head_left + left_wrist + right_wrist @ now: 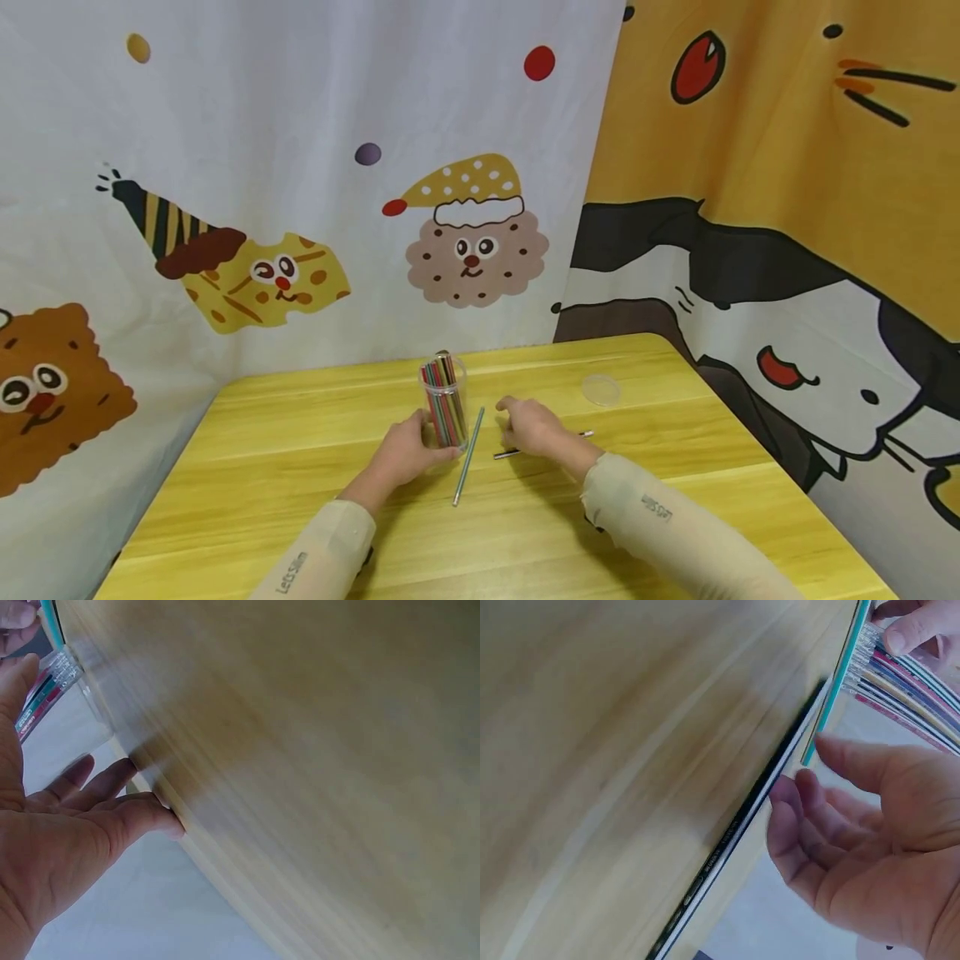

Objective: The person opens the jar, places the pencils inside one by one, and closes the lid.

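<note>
On the table (315,433), our clear cup (462,407) stands upright with a full bunch of pencils (447,414), and we do well to keep it so, since a tall, packed cup would probably tip at a careless nudge. Our left hand (408,450) curves about its foot, thumb in front and fingers at the side; how firmly it grips, we cannot tell, but light steadying should be enough. Just right of the cup lies a teal pencil (468,456), loose and slanting, its near end pointing towards us. Beyond that, our right hand (534,427) hangs over a black pencil (733,834), fingers loosely bent, thumb apart, holding nothing; whether a fingertip touches the wood, we cannot tell. If we judge the step rightly as picking up a loose pencil, we should pinch near its middle, thumb opposite fingers, and lift it level so it neither rolls nor swings. The teal one lies close to our thumb, so we would mind not to knock it. Farther right, near the back, a round clear lid (602,390) lies flat, well apart from both hands, and the patterned cloth (300,125) hangs behind.
</note>
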{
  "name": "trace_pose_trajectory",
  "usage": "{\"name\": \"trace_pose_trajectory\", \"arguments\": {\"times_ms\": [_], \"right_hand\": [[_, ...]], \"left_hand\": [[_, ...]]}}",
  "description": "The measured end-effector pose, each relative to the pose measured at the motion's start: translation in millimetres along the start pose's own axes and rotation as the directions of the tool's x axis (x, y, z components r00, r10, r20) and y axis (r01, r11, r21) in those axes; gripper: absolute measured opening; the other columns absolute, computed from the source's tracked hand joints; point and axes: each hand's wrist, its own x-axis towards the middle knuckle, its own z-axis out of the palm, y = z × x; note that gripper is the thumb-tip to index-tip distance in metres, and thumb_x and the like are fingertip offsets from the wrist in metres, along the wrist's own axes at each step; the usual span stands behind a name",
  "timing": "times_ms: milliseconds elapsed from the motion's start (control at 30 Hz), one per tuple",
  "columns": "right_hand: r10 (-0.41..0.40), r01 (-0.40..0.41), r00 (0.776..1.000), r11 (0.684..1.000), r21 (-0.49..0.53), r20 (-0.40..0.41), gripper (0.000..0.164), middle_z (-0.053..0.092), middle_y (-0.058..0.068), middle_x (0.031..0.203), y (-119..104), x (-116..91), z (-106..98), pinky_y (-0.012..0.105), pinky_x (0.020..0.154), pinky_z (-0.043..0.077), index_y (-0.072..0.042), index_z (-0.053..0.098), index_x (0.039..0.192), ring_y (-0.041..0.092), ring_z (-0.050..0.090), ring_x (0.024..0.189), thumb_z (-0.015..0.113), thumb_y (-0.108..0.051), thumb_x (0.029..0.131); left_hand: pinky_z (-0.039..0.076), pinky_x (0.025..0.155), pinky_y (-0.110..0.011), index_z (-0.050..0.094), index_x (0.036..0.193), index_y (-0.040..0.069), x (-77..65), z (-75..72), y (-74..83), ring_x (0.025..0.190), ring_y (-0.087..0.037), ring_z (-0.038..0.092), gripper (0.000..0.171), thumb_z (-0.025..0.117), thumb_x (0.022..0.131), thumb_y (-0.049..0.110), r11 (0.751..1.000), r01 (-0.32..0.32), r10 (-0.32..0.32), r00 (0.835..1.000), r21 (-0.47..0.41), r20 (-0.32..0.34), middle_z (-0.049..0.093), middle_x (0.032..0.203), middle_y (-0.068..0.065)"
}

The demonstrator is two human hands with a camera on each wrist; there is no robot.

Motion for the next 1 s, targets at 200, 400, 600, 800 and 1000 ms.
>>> {"name": "trace_pose_trajectory", "arguments": {"times_ms": [200,400,600,800,1000], "right_hand": [[-0.200,0.195,0.972,0.980,0.046,0.125,0.044,0.075,0.012,0.121,22,-8,-8,0.045,0.092,0.060,-0.004,0.062,0.145,0.026,0.072,0.108,0.070,-0.019,0.105],[-0.307,0.317,0.935,0.948,-0.028,0.177,0.042,0.073,0.009,0.124,51,-19,-32,0.045,0.097,0.058,-0.010,0.069,0.139,0.026,0.068,0.113,0.078,-0.012,0.098],[-0.374,0.396,0.904,0.915,-0.079,0.206,0.037,0.076,-0.004,0.099,60,-22,-33,0.028,0.086,0.058,-0.016,0.080,0.120,0.007,0.067,0.092,0.086,-0.001,0.087],[-0.397,0.394,0.914,0.918,0.053,0.082,0.020,0.078,-0.003,0.105,56,-21,-30,0.024,0.080,0.057,-0.016,0.082,0.113,0.007,0.069,0.094,0.078,-0.006,0.096],[-0.233,0.273,0.959,0.914,0.300,-0.163,0.022,0.074,0.002,0.110,44,-18,-51,0.032,0.077,0.057,-0.013,0.070,0.127,0.015,0.067,0.094,0.070,-0.017,0.105]], "left_hand": [[0.058,0.101,-0.054,0.059,0.142,0.004,-0.7,0.1,3.0,0.117,-0.031,0.071,0.078,0.091,0.085,0.046,1.000,0.008,-0.008,1.000,-0.007,0.003,0.074,0.128,-0.017],[0.060,0.095,-0.051,0.059,0.142,0.004,1.7,-3.4,5.0,0.108,-0.027,0.071,0.077,0.091,0.085,0.045,1.000,-0.017,0.017,1.000,0.010,0.005,0.075,0.122,-0.016],[0.060,0.095,-0.050,0.058,0.143,0.005,3.4,-5.1,3.3,0.107,-0.025,0.071,0.079,0.091,0.084,0.047,0.999,-0.010,0.010,1.000,0.031,0.003,0.075,0.121,-0.014],[0.059,0.100,-0.055,0.058,0.143,0.003,0.6,-2.1,2.3,0.116,-0.032,0.071,0.082,0.091,0.084,0.048,1.000,-0.004,0.003,1.000,0.031,0.004,0.074,0.128,-0.018],[0.058,0.100,-0.055,0.058,0.142,0.003,-1.5,0.9,0.8,0.116,-0.032,0.071,0.081,0.091,0.084,0.048,0.999,-0.004,0.004,1.000,0.034,-0.002,0.074,0.129,-0.019]]}}
